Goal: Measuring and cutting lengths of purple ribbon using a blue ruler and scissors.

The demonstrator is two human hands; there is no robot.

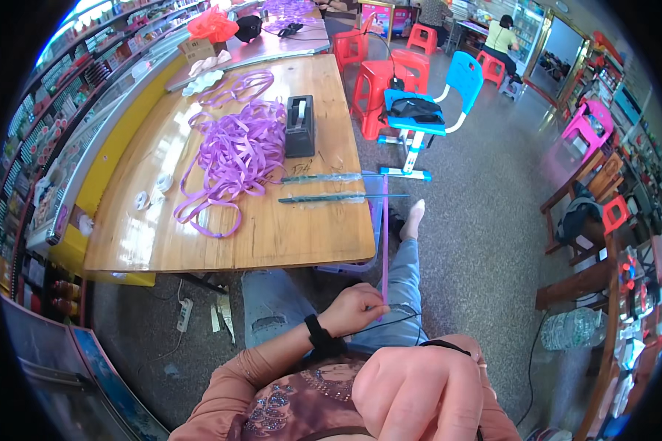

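Observation:
My left hand, with a black band on its wrist, is over my lap. Its fingers are pinched at the lower end of a narrow purple ribbon strip, which runs up past the table's right edge to two thin dark rods taped to the tabletop. Close in front of the camera, my right hand is closed with its fingers curled; whatever they may hold is hidden. A heap of purple ribbon lies looped on the wooden table, beside a black tape dispenser.
A thin black cord crosses my lap. Under the table's right edge stands a pale plastic bin. Beyond it are a blue chair and red stools. Shelves of goods line the left; a power strip lies on the floor.

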